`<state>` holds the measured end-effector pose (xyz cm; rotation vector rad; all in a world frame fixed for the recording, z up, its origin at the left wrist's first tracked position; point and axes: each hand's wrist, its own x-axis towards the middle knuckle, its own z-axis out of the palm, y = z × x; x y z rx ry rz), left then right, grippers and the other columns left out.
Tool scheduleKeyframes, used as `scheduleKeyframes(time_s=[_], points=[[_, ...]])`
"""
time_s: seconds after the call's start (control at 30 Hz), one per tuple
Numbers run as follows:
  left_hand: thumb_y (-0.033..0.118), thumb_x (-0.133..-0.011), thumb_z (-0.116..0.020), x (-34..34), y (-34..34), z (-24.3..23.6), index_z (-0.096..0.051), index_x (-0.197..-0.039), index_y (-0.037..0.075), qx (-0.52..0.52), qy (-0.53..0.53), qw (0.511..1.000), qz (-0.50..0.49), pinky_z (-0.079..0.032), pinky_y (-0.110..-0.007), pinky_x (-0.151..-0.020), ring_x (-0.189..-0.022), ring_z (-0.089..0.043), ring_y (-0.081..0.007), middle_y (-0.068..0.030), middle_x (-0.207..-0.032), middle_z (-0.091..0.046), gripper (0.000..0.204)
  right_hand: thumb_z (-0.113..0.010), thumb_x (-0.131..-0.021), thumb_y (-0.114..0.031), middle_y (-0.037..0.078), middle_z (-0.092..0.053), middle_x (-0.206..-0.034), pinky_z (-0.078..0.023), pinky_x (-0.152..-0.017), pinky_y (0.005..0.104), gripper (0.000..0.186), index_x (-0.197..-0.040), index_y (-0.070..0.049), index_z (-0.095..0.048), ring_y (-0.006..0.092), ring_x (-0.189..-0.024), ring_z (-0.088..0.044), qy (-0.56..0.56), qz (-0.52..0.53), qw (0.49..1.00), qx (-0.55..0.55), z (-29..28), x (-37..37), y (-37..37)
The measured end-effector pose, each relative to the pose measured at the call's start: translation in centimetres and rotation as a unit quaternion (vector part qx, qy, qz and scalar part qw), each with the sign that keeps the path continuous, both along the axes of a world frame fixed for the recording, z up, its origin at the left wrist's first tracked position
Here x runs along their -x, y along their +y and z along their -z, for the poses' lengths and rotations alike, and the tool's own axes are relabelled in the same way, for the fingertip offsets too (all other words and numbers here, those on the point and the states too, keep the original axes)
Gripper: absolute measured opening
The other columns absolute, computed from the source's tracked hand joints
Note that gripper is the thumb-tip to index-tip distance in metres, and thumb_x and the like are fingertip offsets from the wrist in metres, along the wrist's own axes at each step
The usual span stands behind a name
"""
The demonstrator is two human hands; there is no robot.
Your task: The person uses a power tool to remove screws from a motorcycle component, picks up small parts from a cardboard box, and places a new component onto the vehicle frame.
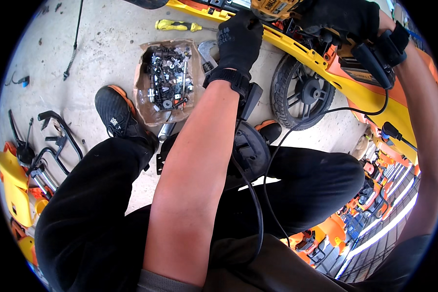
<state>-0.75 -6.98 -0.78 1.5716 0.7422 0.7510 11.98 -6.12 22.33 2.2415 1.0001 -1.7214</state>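
My right hand (343, 19), in a black glove, grips a yellow-and-black cordless driver (273, 7) at the upper right. The driver's battery end (367, 68) shows below that hand, by my wrist. Its tip is out of sight at the top edge. My left hand (239, 44), also gloved in black, is closed at the near edge of a long yellow frame (289, 43). Whatever is in its fingers is hidden. The frame belongs to a yellow-and-orange machine lying across the upper right. A black spoked wheel (304, 92) lies below the frame.
An open cardboard box (142, 100) of mixed screws and small hardware stands left of my forearm. Beyond it lies a yellow-handled screwdriver (177, 25). Black cables (336, 110) loop from my wrists across my legs. Bent black tubes (58, 131) and yellow parts (14, 187) lie at left.
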Motion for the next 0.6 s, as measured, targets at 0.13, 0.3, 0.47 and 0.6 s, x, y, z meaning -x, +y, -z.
scheduleKeyframes(time_s=[0.13,0.3,0.47,0.6], points=[[0.014,-0.083,-0.069,-0.4,-0.1,-0.1,-0.07,-0.093,0.006,-0.011,0.005,1.0,0.017,-0.054,-0.04,-0.075,-0.082,-0.068,-0.0343,-0.0167,-0.085,-0.07,0.013,-0.068,-0.085,-0.015,0.007,-0.069,-0.094,-0.053,-0.072,0.0285,0.032,-0.113,0.001,-0.065,0.0127,-0.081,-0.061,-0.004,0.006,1.0,0.021,-0.8,0.0,0.1],[0.014,-0.083,-0.069,0.8,1.4,0.2,-0.07,-0.095,0.007,-0.052,0.051,0.996,0.045,-0.054,-0.04,-0.076,-0.084,-0.068,-0.0342,-0.017,-0.087,-0.07,0.014,-0.068,-0.085,-0.014,0.006,-0.069,-0.091,-0.053,-0.07,0.0275,0.031,-0.112,0.001,-0.065,0.0123,-0.078,-0.061,-0.018,-0.049,0.999,-0.015,1.8,-0.5,0.4],[0.019,-0.083,-0.07,0.7,0.9,-0.4,-0.069,-0.096,0.001,-0.018,0.035,0.998,0.042,-0.054,-0.039,-0.075,-0.081,-0.069,-0.0317,-0.0168,-0.087,-0.072,0.023,-0.067,-0.085,-0.014,0.004,-0.068,-0.084,-0.052,-0.065,0.0264,0.028,-0.109,0.001,-0.066,0.0114,-0.071,-0.06,0.001,0.042,0.997,0.067,0.3,-0.3,0.7],[0.016,-0.08,-0.073,1.1,0.6,-0.6,-0.066,-0.101,0.0,0.021,0.032,0.999,0.028,-0.054,-0.038,-0.075,-0.081,-0.07,-0.0294,-0.0161,-0.086,-0.071,0.027,-0.066,-0.086,-0.015,0.005,-0.068,-0.083,-0.051,-0.066,0.0273,0.026,-0.107,0.0,-0.067,0.0125,-0.072,-0.06,0.007,0.028,0.999,0.046,0.6,-0.2,0.2]])
